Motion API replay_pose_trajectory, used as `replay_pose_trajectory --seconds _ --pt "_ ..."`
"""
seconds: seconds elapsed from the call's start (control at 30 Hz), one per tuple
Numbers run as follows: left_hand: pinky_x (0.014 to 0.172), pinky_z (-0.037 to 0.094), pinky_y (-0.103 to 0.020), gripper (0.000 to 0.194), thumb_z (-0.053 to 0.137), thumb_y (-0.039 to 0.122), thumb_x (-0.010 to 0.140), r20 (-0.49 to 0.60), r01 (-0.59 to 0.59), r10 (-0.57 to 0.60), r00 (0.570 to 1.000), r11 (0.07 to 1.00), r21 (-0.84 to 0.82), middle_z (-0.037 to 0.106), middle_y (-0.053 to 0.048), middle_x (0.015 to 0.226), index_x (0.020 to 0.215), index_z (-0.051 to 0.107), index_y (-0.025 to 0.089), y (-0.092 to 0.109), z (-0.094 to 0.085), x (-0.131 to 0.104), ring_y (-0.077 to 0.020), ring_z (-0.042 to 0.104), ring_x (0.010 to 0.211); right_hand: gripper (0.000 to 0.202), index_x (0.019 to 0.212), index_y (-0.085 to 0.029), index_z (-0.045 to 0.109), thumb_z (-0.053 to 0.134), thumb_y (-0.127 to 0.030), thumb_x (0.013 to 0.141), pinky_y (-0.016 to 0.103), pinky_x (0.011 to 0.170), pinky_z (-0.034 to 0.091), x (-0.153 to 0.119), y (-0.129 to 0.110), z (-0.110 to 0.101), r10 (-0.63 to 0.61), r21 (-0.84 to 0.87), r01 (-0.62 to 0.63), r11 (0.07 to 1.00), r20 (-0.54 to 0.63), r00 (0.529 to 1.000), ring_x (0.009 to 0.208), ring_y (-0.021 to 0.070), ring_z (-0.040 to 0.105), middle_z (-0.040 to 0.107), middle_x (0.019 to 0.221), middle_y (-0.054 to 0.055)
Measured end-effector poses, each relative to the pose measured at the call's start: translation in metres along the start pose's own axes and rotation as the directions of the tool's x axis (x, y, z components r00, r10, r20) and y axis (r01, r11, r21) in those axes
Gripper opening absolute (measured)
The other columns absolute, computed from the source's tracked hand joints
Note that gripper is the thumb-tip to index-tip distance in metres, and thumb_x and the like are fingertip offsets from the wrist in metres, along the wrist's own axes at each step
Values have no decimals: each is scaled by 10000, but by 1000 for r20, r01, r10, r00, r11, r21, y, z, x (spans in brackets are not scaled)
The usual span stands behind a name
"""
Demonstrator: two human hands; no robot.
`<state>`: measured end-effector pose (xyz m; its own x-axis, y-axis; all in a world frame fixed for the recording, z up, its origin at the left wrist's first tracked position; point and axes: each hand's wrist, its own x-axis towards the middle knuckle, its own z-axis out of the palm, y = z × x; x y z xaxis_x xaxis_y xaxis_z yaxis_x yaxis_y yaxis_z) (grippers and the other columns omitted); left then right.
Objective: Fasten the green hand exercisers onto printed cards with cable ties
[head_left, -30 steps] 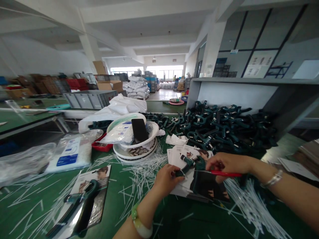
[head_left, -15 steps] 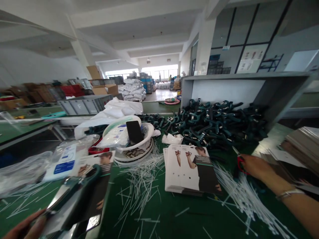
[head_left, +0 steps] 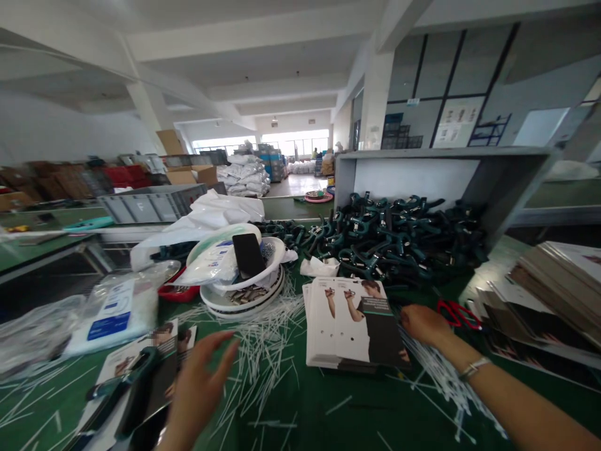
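My left hand (head_left: 203,382) is raised over the green table with thumb and fingers apart, holding nothing. Beside it on the left, a dark green clamp (head_left: 136,388) lies on printed cards (head_left: 164,338). My right hand (head_left: 420,322) has its fingers closed at the top end of a bundle of white zip ties (head_left: 441,369), and what is between the fingertips is hidden. A stack of printed cards (head_left: 347,322) stands between my hands. Red-handled scissors (head_left: 457,315) lie right of my right hand.
Dark green clamps (head_left: 399,232) are heaped before and inside a grey bin (head_left: 521,188). White bowls (head_left: 244,300) hold metal parts and a black phone (head_left: 248,255). More cards (head_left: 554,282) are piled at right. Loose zip ties (head_left: 267,344) scatter mid-table.
My left hand has let go of the clamp and moved right, fingers spread. My right hand has let go of the red scissors and moved left to the zip ties.
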<state>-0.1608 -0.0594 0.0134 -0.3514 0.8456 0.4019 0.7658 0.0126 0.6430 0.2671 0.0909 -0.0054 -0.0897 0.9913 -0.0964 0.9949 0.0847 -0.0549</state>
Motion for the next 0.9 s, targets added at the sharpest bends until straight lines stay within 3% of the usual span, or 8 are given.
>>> replay_pose_trajectory --seconds 0.1,0.2,0.27,0.37,0.47,0.67,0.8,0.9 --pt "909 420 -395 455 460 562 781 311 -125 130 941 991 -38 599 -93 1141 1017 649 222 75 73 6 -266 536 1065 220 672 -148 678 463 -118 709 286 553 362 2 3 3 22 78 -21 997 -14 1000 725 262 638 683 779 147" --pt "952 347 -453 597 503 651 691 389 -168 139 911 985 43 567 -155 1173 1039 648 188 126 127 11 -340 483 1114 186 660 -167 650 475 -152 720 285 584 361 0 10 -2 47 185 -29 982 -92 995 727 239 621 678 764 112" --pt "976 289 -503 768 569 691 590 413 -133 82 907 986 96 485 -190 1287 1148 588 164 138 148 16 -397 391 1199 192 700 -181 633 458 -231 761 292 627 372 -3 16 -10 92 276 -42 960 -171 981 743 225 607 673 777 88" --pt "1023 212 -508 937 616 671 551 450 -96 45 892 991 91 362 -203 1399 1300 450 131 130 161 23 -410 289 1274 263 759 -186 600 422 -378 787 308 665 388 -9 21 -24 208 436 -74 897 -267 941 755 221 591 660 785 80" --pt "1053 211 -416 833 598 570 647 458 -65 56 887 998 3 345 -208 1411 1302 439 79 113 166 30 -362 293 1294 351 777 -181 581 376 -465 780 290 620 414 -17 9 -28 263 614 -51 788 -260 929 729 205 598 657 770 77" --pt "1059 237 -345 579 609 325 696 390 73 14 921 976 -208 452 -185 1345 1217 521 87 92 173 35 -280 379 1265 354 715 -182 592 460 -511 729 250 545 427 -27 -49 -8 125 796 69 602 -179 976 635 163 589 646 684 38" --pt "980 346 -324 566 629 245 679 406 221 -73 911 918 -329 539 -179 1259 1211 515 88 81 171 43 -258 502 1157 335 681 -193 587 482 -504 748 267 609 416 -25 -70 -4 36 772 154 616 -223 974 654 169 566 619 663 23" --pt "835 436 -338 513 651 250 667 435 294 -135 890 900 -322 660 -156 1041 1148 558 97 68 164 55 -265 606 967 312 667 -204 583 494 -493 745 266 625 412 -23 -75 -6 25 776 162 610 -223 974 700 179 567 625 696 23"
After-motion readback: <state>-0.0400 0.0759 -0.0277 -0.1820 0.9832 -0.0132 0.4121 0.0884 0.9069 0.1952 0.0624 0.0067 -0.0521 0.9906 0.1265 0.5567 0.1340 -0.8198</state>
